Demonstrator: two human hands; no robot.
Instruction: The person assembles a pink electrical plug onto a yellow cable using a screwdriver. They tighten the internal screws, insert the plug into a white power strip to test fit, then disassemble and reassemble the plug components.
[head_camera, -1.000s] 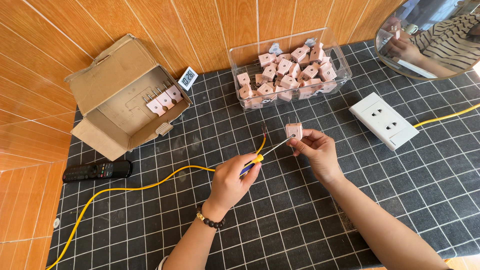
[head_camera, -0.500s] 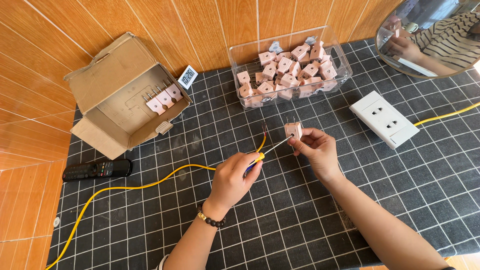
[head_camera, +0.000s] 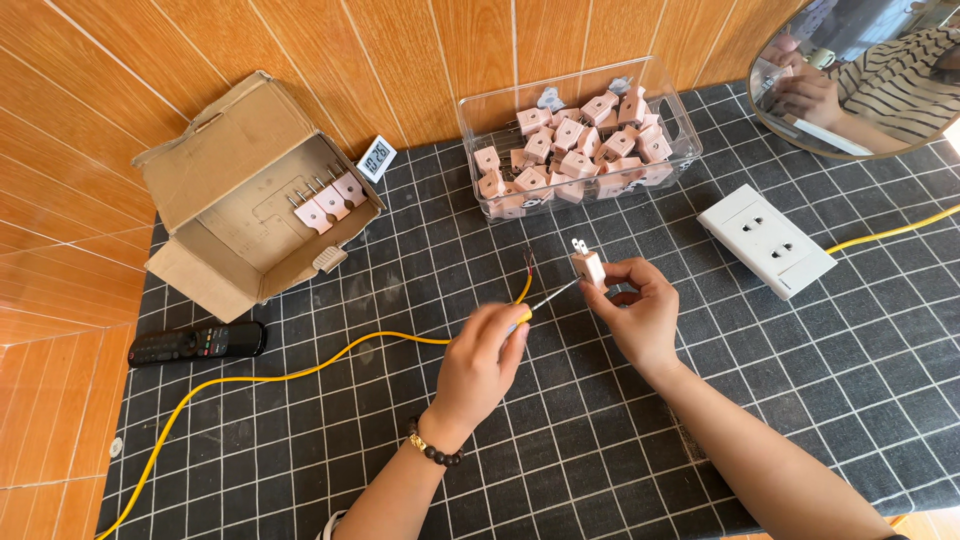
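My right hand (head_camera: 640, 310) holds a small pink plug (head_camera: 588, 266) with its two metal prongs pointing up. My left hand (head_camera: 480, 360) grips a screwdriver (head_camera: 545, 299) with a yellow handle, and its thin metal shaft reaches to the side of the plug. A yellow cable (head_camera: 300, 365) runs across the black grid mat from the lower left and ends with bare wire tips just left of the plug.
A clear plastic bin (head_camera: 680, 150) with several pink plugs stands at the back. An open cardboard box (head_camera: 215, 160) holding three plugs sits at left, a black remote (head_camera: 195, 343) below it. A white socket block (head_camera: 767, 240) lies at right, below a round mirror (head_camera: 850, 75).
Both hands have held nearly still. The plug has turned slightly in my right hand, with the screwdriver tip staying against it.
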